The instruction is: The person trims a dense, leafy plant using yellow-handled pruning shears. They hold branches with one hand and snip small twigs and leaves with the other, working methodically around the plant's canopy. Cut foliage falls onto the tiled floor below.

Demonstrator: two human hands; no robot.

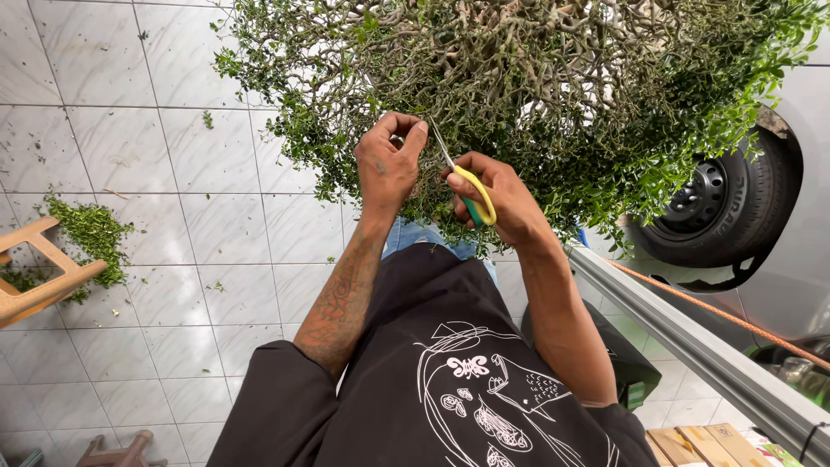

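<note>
Both hands work under the leafy bush (536,78): the left hand (387,169) pinches a twig, the right hand (501,197) grips yellow-handled scissors (465,182), blades open just beside it.

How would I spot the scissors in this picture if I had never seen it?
Start at the big bushy plant filling the top. Just under its foliage, two hands work side by side. The scissors sit in the right hand, blades pointing up into the twigs; their yellow-and-green handles are the only bright plastic there.
</note>
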